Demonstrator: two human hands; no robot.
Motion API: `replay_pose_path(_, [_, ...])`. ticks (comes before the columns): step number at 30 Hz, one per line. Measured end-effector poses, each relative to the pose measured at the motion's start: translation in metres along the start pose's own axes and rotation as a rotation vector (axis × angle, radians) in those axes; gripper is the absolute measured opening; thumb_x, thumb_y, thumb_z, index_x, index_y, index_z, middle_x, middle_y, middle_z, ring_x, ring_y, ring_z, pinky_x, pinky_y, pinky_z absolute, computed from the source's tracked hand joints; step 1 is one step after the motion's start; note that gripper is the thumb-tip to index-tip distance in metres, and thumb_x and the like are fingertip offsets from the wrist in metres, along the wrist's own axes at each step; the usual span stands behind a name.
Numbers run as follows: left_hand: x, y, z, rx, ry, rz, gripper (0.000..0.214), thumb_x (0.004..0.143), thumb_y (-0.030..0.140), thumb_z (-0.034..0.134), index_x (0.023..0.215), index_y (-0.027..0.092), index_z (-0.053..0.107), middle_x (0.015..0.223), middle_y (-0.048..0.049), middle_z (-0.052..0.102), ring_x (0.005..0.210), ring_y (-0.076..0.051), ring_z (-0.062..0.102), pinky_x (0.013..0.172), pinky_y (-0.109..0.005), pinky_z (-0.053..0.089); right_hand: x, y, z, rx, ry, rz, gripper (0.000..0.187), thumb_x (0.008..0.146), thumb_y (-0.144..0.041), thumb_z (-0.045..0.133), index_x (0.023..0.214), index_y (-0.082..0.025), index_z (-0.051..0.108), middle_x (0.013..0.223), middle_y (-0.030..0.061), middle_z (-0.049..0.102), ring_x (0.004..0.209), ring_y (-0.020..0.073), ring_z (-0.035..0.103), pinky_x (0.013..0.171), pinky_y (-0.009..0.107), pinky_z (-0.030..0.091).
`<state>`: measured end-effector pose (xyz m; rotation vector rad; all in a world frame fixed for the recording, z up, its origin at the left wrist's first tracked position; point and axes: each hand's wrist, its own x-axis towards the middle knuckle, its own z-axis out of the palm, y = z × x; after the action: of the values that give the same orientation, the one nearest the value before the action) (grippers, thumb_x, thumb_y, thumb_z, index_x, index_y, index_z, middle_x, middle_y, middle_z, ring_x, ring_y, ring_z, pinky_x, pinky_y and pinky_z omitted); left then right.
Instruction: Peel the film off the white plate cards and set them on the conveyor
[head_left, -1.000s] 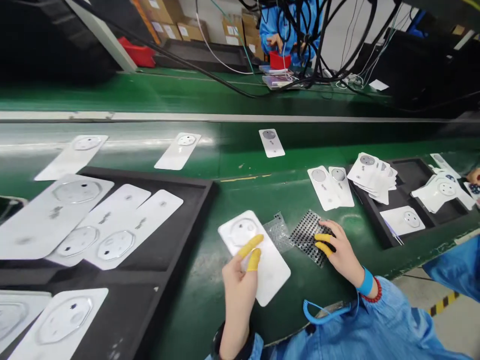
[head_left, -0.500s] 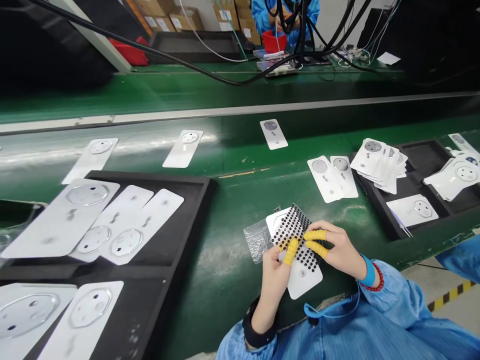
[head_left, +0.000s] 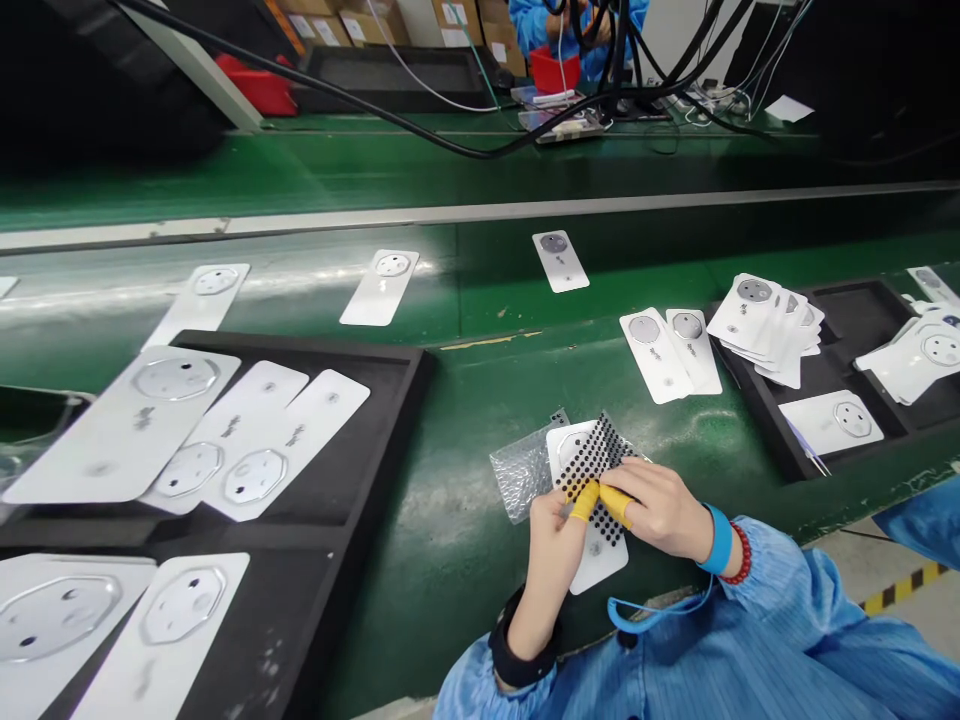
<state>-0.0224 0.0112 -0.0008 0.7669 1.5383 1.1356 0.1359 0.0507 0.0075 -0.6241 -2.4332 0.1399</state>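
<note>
I have both forearms reaching in over the near edge, wrists angled inward so the hands almost meet, yellow covers on the fingertips. My left hand (head_left: 553,540) is closed, thumb and finger pinching a clear sheet (head_left: 583,466) studded with rows of black dots. My right hand (head_left: 660,508) has its fingers bunched against the same sheet; I cannot tell whether they grip the sheet or a single dot.

The sheet bends upward at its far end and lies across a white card (head_left: 598,568), hiding its middle. The card slants in front of me with its round drawing at the far end; I can't tell whether it is lifted off the green table (head_left: 472,400).

Just left of it I see a crinkled plastic bag (head_left: 521,470). Farther left, beyond a strip of tabletop, runs the wall of a black tray (head_left: 300,600). To my right, two cards (head_left: 658,368) overlap beside another black tray (head_left: 851,310).
</note>
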Motion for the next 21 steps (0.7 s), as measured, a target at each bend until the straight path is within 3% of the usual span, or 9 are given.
replay_pose_path(2, [0.002, 0.001, 0.000, 0.013, -0.036, 0.001, 0.025, 0.063, 0.032, 0.071, 0.045, 0.017, 0.061, 0.044, 0.0014, 0.058, 0.047, -0.015, 0.053, 0.046, -0.024, 0.042, -0.004, 0.003, 0.005, 0.088, -0.012, 0.032, 0.025, 0.095, -0.010, 0.045, 0.077, -0.017, 0.062, 0.092, 0.0106, 0.071, 0.077, 0.0174, 0.066, 0.071, 0.034, 0.059])
replay_pose_path(4, [0.004, 0.003, -0.002, 0.025, -0.070, 0.010, 0.021, 0.064, 0.032, 0.072, 0.053, 0.015, 0.067, 0.050, -0.0014, 0.065, 0.051, -0.019, 0.060, 0.050, -0.026, 0.048, -0.010, 0.009, 0.007, 0.209, -0.044, 0.163, 0.017, 0.095, -0.015, 0.049, 0.087, -0.016, 0.063, 0.095, 0.0111, 0.071, 0.078, 0.0179, 0.067, 0.067, 0.031, 0.058])
replay_pose_path(8, [0.005, 0.008, -0.018, 0.044, -0.001, 0.072, 0.035, 0.071, 0.042, 0.072, 0.088, 0.012, 0.075, 0.092, -0.0132, 0.077, 0.090, -0.031, 0.070, 0.080, -0.039, 0.055, -0.019, 0.025, 0.000, 0.304, -0.075, 0.370, 0.015, 0.095, -0.015, 0.049, 0.098, -0.017, 0.063, 0.093, 0.0093, 0.070, 0.081, 0.0177, 0.068, 0.069, 0.030, 0.058])
replay_pose_path(10, [0.000, 0.010, -0.027, 0.057, 0.119, 0.134, 0.050, 0.075, 0.044, 0.070, 0.114, 0.012, 0.066, 0.115, -0.0159, 0.072, 0.109, -0.033, 0.065, 0.093, -0.042, 0.051, -0.022, 0.032, -0.006, 0.326, -0.072, 0.438, 0.014, 0.093, -0.013, 0.051, 0.095, -0.018, 0.064, 0.091, 0.0078, 0.069, 0.080, 0.0177, 0.068, 0.070, 0.030, 0.058])
replay_pose_path(12, [-0.010, 0.011, -0.033, 0.045, 0.185, 0.191, 0.064, 0.080, 0.043, 0.068, 0.135, 0.015, 0.049, 0.116, -0.0151, 0.071, 0.107, -0.032, 0.067, 0.089, -0.042, 0.055, -0.021, 0.037, -0.013, 0.346, -0.043, 0.495, 0.013, 0.093, -0.013, 0.052, 0.093, -0.019, 0.063, 0.091, 0.0075, 0.068, 0.081, 0.0179, 0.068, 0.071, 0.031, 0.059])
replay_pose_path(16, [-0.033, 0.012, -0.027, 0.041, 0.038, 0.279, 0.061, 0.090, 0.039, 0.060, 0.142, 0.019, 0.036, 0.092, -0.0104, 0.077, 0.078, -0.028, 0.075, 0.069, -0.038, 0.062, -0.001, 0.022, -0.031, 0.520, 0.116, 0.650, 0.008, 0.091, -0.016, 0.058, 0.095, -0.021, 0.063, 0.098, 0.0068, 0.066, 0.091, 0.0180, 0.066, 0.080, 0.032, 0.058])
replay_pose_path(21, [-0.045, 0.019, -0.009, 0.203, -0.062, 0.488, 0.078, 0.094, 0.026, 0.053, 0.155, 0.016, 0.004, 0.119, -0.0167, 0.070, 0.099, -0.026, 0.072, 0.082, -0.037, 0.059, 0.037, -0.021, -0.044, 0.634, 0.172, 0.604, 0.009, 0.088, -0.013, 0.064, 0.091, -0.021, 0.066, 0.109, 0.0063, 0.055, 0.100, 0.0170, 0.060, 0.093, 0.034, 0.051])
